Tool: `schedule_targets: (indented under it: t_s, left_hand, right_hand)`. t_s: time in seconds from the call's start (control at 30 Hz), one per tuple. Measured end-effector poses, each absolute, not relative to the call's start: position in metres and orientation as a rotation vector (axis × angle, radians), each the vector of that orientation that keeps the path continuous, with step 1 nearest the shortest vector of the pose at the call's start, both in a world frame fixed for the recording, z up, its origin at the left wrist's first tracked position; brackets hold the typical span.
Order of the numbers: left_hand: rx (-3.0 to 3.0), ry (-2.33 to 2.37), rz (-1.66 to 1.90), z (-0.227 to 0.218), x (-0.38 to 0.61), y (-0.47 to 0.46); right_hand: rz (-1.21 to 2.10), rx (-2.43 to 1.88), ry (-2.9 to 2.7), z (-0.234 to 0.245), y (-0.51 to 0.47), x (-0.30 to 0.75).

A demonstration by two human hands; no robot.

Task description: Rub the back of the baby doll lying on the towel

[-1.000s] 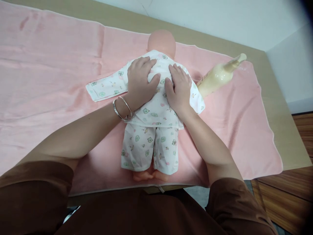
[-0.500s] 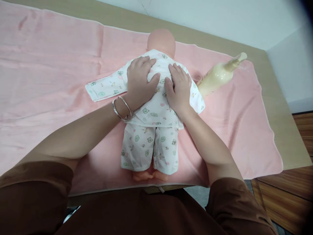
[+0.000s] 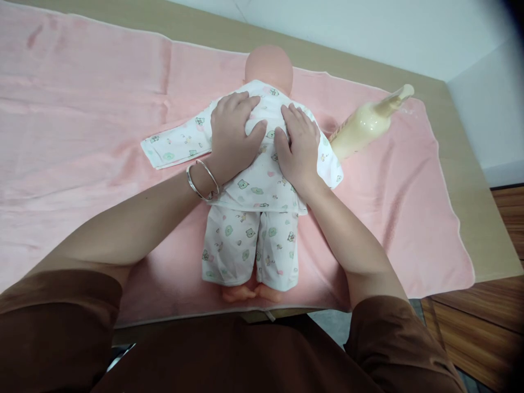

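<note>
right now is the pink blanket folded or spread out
Spread out: the pink blanket lies open across the table, creased in places, beneath the doll.

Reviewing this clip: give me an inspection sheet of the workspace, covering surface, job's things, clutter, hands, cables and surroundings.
Surface: wrinkled pink cloth spread over a table.
Job's things: clothed doll, back upward on the cloth.
Clutter: cream-coloured bottle beside the doll, on the right.
Hands: left hand and right hand rest open on the doll's back; silver bracelet on the left wrist.
Cables: nothing seen.
Surroundings: pale wall behind; wood-grained surface lower right.

Doll (image 3: 262,174) on blanket (image 3: 90,114), bottle (image 3: 362,130) to its right
</note>
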State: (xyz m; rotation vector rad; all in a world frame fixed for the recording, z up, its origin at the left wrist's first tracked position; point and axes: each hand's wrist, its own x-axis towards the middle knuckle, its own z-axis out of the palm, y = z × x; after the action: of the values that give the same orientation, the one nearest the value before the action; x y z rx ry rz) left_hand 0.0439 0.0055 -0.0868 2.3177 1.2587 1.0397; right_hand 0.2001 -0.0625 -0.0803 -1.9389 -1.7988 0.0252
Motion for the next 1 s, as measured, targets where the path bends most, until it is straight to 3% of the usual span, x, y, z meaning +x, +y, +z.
schedule_targets:
  t_s: [0.53,1.0]
  left_hand:
    - [2.333,1.180,1.138,-0.098,0.043,0.016]
    - [2.306,1.207,1.002,-0.093,0.043,0.011]
  right_hand:
    - [0.039,-1.926,-1.787,-0.082,-0.062,0.200]
    - [0.053,-1.887,-1.863,-0.077,-0.063,0.203]
